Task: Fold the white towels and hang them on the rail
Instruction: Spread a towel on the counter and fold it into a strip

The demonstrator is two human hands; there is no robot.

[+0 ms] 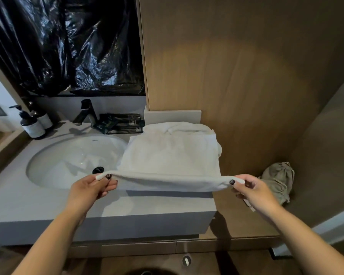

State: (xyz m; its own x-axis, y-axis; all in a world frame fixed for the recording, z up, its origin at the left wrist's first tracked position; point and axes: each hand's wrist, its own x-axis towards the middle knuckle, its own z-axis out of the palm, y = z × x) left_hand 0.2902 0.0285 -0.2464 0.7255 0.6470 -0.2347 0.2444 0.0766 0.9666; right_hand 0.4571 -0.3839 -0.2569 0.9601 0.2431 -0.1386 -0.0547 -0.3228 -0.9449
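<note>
A white towel [170, 155] lies spread on the right end of the grey vanity counter [48, 203], its near edge lifted off the surface. My left hand [93, 188] pinches the towel's near left corner beside the basin. My right hand [250, 188] pinches the near right corner, just past the counter's right end. The edge is stretched taut between both hands. More white towel [179, 127] lies bunched behind it against the back ledge. No rail is in view.
A white oval basin [74, 161] with a black drain sits left of the towel. A black tap [86, 113], two pump bottles [31, 124] and dark sachets [119, 123] line the back. Wooden wall panels rise on the right; a grey cloth bag [279, 180] hangs low there.
</note>
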